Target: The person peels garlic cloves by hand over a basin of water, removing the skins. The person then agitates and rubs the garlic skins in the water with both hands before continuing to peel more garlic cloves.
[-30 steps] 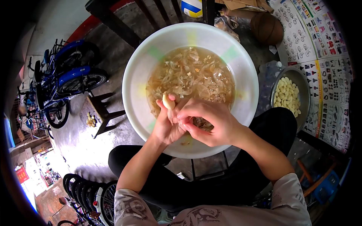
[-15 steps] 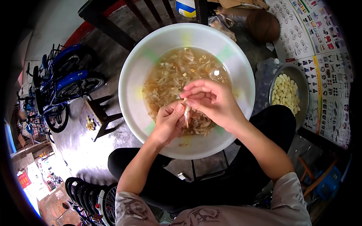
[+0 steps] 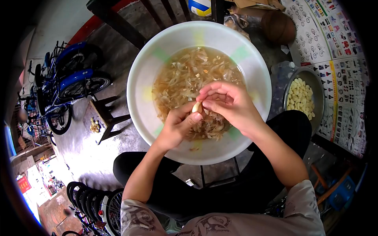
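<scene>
Over a wide white basin (image 3: pixel 138 78), a pale garlic clove (image 3: pixel 197 107) is pinched between the thumb and forefinger of my left hand (image 3: pixel 176 126). My right hand (image 3: pixel 235 109) meets the clove's upper side with thumb and fingertips drawn together, its other fingers curled above. Whether a bit of skin sits in that pinch is too small to make out. Below both hands, cloudy water holds a mass of loose brownish garlic skins (image 3: pixel 179 78). To the right, a metal bowl (image 3: pixel 319 92) contains many peeled garlic cloves (image 3: pixel 300 98).
A dark wooden chair (image 3: pixel 118 23) stands behind the basin, with a small wooden stool (image 3: pixel 103 114) to its left. Blue bicycles (image 3: pixel 78 80) line the left side. A printed sheet (image 3: pixel 342 78) covers the surface at right, near a brown ball (image 3: pixel 278 26).
The clove has turned in my fingers and shows a smooth pale side. A strip of skin that hung below it is no longer visible there. The view has shifted slightly.
</scene>
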Demonstrator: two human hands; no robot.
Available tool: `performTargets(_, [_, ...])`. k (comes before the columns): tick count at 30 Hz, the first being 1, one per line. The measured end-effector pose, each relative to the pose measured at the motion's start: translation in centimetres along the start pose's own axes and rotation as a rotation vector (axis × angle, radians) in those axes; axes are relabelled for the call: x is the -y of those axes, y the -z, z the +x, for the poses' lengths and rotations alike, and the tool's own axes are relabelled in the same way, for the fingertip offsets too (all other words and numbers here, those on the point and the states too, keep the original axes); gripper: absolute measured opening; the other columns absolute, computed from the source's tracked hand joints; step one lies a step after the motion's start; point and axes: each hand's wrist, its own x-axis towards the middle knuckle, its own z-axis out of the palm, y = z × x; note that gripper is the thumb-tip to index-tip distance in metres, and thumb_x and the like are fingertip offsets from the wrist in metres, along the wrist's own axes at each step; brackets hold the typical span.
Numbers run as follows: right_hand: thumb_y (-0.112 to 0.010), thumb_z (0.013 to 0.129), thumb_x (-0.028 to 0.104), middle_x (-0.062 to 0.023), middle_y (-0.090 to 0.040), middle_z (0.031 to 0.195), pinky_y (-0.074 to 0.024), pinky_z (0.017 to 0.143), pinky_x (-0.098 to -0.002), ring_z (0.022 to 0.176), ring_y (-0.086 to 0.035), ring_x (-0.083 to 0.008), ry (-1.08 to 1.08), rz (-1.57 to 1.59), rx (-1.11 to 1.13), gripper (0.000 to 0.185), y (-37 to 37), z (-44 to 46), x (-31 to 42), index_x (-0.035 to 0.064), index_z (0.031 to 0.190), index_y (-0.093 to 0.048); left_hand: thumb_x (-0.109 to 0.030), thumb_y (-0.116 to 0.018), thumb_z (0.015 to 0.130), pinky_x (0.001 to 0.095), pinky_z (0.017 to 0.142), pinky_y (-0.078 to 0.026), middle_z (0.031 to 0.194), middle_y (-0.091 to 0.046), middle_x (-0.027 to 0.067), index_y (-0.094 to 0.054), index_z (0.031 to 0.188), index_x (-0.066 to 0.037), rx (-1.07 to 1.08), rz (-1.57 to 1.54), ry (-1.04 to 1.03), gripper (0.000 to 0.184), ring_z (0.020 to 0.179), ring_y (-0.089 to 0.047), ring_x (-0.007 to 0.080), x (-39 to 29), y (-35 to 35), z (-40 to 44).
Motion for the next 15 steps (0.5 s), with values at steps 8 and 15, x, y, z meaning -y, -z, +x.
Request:
performTargets(8, [-0.063,0.088,-0.003,-0.011,-0.068,0.099,-0.0546,0.084,-0.0259,0.092,-0.067,-0.0141,0.097,-0.052,0.005,0.02,-0.72,-0.35,0.0,-0.0038,0.108,-0.06,-0.035,-0.061,0.097,0.0263,0.08,-0.042,0.101,-0.06,0.0032,-0.058,0.121,0.003,0.015,-0.004,-0.042,0.044,0.089,-0.051,0.0105,0.74,0.5,-0.15])
performTargets(15, [-0.063,0.088,-0.003,-0.0121,-0.068,0.099,-0.0549,0.083,-0.0259,0.091,-0.067,-0.0136,0.155,0.026,0.002,0.02,-0.78,-0.47,-0.63,-0.0064,0.108,-0.061,-0.026,-0.066,0.095,0.0292,0.087,-0.044,0.103,-0.063,0.0053,-0.06,0.121,0.002,-0.049,0.085,-0.023,0.038,0.096,-0.055,0.0121,0.65,0.25,-0.71])
